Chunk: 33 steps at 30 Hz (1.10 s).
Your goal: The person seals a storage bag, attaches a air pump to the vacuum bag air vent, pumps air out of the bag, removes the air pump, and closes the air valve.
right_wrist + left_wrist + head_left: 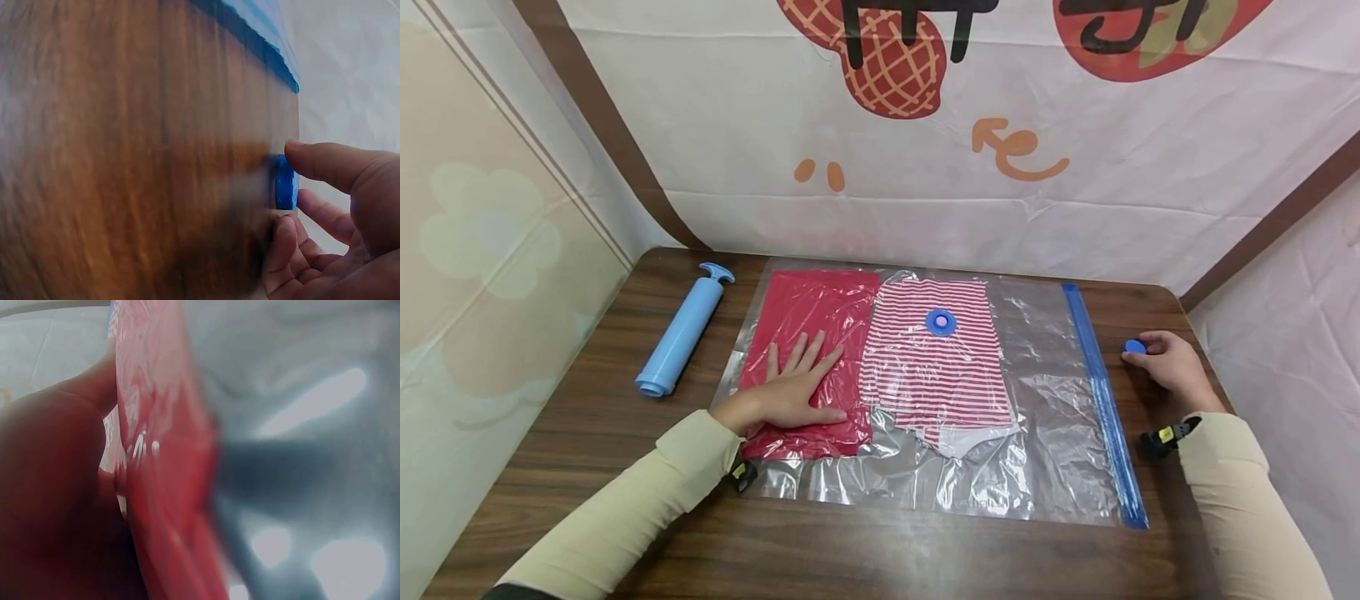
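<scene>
A clear plastic vacuum storage bag (1052,433) lies flat on the table, with a folded red cloth (820,304) and a red-and-white striped garment (936,379) inside. My left hand (788,398) rests on the bag over the red cloth, fingers spread; in the left wrist view the shiny red cloth (162,487) shows beside the palm. To the right of the bag, my right hand (1176,368) pinches a small round blue cap (286,182) between thumb and fingers, low at the tabletop. A round blue valve (932,330) with a pink centre shows over the striped garment.
A light blue hand pump (681,337) lies left of the bag. A blue zip strip (1097,392) runs down the bag's right edge. Printed white fabric (700,108) hangs behind the brown wooden table (880,558), with more fabric at both sides.
</scene>
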### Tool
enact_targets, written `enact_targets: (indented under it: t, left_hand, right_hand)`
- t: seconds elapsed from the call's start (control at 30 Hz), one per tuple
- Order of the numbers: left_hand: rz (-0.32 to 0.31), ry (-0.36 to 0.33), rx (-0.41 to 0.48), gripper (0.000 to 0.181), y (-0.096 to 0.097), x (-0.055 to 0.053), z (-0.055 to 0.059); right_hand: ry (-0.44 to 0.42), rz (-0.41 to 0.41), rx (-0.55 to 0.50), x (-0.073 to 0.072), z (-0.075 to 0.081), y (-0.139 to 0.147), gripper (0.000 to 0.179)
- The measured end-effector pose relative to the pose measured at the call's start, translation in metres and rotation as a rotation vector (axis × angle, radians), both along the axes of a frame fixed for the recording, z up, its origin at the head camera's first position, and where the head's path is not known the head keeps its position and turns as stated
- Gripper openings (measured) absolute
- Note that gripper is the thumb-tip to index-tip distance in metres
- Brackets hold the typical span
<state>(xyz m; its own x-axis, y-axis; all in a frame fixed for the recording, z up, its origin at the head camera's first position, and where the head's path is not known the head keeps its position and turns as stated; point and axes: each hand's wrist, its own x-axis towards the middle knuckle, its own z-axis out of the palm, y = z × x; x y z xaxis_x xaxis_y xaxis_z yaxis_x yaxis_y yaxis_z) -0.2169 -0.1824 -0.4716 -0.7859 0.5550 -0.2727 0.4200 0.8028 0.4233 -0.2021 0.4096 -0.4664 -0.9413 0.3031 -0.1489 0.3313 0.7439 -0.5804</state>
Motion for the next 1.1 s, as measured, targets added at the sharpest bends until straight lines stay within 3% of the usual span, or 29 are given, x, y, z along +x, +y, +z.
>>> enact_targets:
  t: [0.3, 0.6, 0.87, 1.1]
  left_hand:
    - [-0.003, -0.001, 0.009, 0.111, -0.001, 0.001, -0.001]
    - [-0.001, -0.007, 0.01, 0.11, 0.0, 0.002, 0.0]
    - [0.006, -0.009, -0.004, 0.11, 0.001, 0.002, 0.001]
    - [0.007, -0.009, -0.024, 0.111, 0.001, 0.002, 0.003]
  right_hand:
    - [0.017, -0.022, 0.055, -0.001, -0.002, -0.004, 0.05]
    - [0.014, -0.021, 0.033, 0.0, 0.001, -0.006, 0.051]
    - [0.04, 0.034, 0.019, -0.002, 0.012, -0.014, 0.056]
    - [0.129, 0.113, 0.004, -0.007, 0.026, -0.036, 0.055]
